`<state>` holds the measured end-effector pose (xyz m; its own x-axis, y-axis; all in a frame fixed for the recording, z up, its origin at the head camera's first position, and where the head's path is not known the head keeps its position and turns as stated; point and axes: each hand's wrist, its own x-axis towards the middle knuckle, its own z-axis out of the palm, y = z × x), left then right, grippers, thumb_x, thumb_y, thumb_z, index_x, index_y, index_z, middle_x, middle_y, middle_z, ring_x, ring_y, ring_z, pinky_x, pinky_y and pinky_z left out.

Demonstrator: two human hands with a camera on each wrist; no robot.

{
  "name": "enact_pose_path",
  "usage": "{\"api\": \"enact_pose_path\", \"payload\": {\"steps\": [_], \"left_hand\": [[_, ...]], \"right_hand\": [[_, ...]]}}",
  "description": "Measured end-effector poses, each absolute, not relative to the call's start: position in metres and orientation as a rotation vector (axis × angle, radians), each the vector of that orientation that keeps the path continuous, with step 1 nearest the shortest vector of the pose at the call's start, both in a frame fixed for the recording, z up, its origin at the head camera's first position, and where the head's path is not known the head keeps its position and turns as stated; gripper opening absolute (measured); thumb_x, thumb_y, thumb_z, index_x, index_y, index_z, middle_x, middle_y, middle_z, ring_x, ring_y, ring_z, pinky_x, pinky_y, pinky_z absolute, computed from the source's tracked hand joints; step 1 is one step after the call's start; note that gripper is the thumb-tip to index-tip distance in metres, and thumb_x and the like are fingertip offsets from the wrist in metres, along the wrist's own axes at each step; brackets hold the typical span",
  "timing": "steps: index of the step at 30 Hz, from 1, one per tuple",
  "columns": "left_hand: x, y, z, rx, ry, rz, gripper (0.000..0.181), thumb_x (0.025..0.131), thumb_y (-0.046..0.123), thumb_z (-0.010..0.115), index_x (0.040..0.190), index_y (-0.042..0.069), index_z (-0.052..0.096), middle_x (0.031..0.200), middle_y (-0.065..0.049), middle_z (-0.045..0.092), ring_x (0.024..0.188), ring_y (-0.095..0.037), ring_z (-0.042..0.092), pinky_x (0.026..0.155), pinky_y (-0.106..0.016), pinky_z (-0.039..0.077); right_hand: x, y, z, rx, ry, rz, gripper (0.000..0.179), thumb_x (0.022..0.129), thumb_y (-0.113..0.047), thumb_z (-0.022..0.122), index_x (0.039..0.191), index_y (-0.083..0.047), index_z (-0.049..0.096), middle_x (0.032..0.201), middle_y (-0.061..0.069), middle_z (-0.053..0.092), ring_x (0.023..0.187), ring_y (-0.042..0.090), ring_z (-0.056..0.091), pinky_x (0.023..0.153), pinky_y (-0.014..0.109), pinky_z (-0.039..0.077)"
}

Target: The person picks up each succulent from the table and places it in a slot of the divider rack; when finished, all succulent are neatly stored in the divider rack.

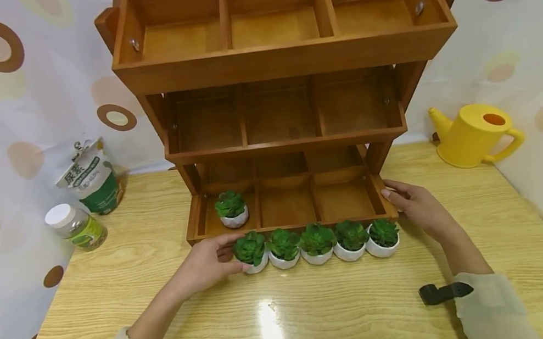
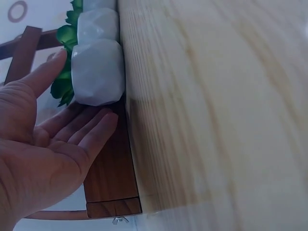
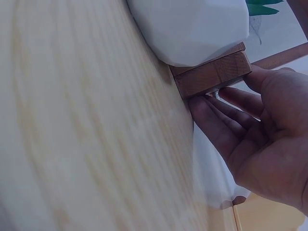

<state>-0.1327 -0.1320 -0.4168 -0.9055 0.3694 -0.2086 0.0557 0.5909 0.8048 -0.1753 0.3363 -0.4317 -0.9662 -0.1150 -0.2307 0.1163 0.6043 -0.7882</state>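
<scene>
Five succulents in white faceted pots stand in a row on the table along the front of a wooden shelf (image 1: 285, 58). My left hand (image 1: 210, 264) is at the leftmost potted succulent (image 1: 250, 249), thumb and fingers spread about its left side. In the left wrist view its fingers lie fairly straight beside the white pot (image 2: 97, 72); firm contact cannot be made out. My right hand (image 1: 417, 206) holds the right end of the shelf's bottom tier, thumb over the edge and fingers against the outer side (image 3: 211, 74). Another potted succulent (image 1: 232, 209) sits in the bottom tier's left compartment.
A yellow watering can (image 1: 471, 134) stands at the back right. On the left are a white-capped jar (image 1: 76, 227) and a green-and-white bag (image 1: 92, 180) closed with a clip. Patterned cloth hangs behind the shelf and both sides of the table (image 1: 346, 311).
</scene>
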Motion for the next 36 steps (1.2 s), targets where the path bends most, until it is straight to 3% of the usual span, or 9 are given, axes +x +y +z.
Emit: {"api": "enact_pose_path", "payload": {"steps": [12,19,29,36], "left_hand": [[-0.133,-0.125,-0.422,0.351,2.377,1.222,0.070,0.080,0.031,0.088,0.141,0.017,0.055,0.147,-0.012,0.056,0.137,-0.034,0.054,0.107,-0.046,0.050],[-0.132,-0.125,-0.423,0.385,2.413,1.152,0.074,0.080,0.035,0.087,0.144,0.014,0.055,0.138,-0.010,0.063,0.125,-0.027,0.062,0.103,-0.046,0.053],[-0.129,-0.127,-0.420,0.365,2.420,1.222,0.073,0.078,0.036,0.088,0.143,0.018,0.058,0.140,-0.009,0.063,0.127,-0.030,0.063,0.104,-0.043,0.053],[-0.126,-0.129,-0.401,0.448,2.506,1.232,0.072,0.079,0.043,0.086,0.141,0.017,0.061,0.134,-0.004,0.068,0.122,-0.025,0.066,0.101,-0.042,0.055]], "right_hand": [[-0.176,0.339,-0.430,0.024,2.569,-1.290,0.078,0.105,-0.058,0.039,0.162,-0.008,0.024,0.154,0.028,0.043,0.138,0.044,0.049,0.114,0.059,0.038],[-0.177,0.339,-0.431,0.007,2.566,-1.296,0.073,0.107,-0.054,0.038,0.162,-0.007,0.024,0.155,0.029,0.041,0.137,0.044,0.050,0.111,0.057,0.041],[-0.178,0.341,-0.432,0.014,2.568,-1.286,0.075,0.106,-0.055,0.039,0.162,-0.007,0.024,0.157,0.030,0.037,0.139,0.046,0.047,0.112,0.058,0.040],[-0.176,0.338,-0.431,0.010,2.573,-1.293,0.074,0.106,-0.055,0.039,0.161,-0.007,0.026,0.153,0.028,0.045,0.135,0.043,0.053,0.111,0.057,0.042]]}}
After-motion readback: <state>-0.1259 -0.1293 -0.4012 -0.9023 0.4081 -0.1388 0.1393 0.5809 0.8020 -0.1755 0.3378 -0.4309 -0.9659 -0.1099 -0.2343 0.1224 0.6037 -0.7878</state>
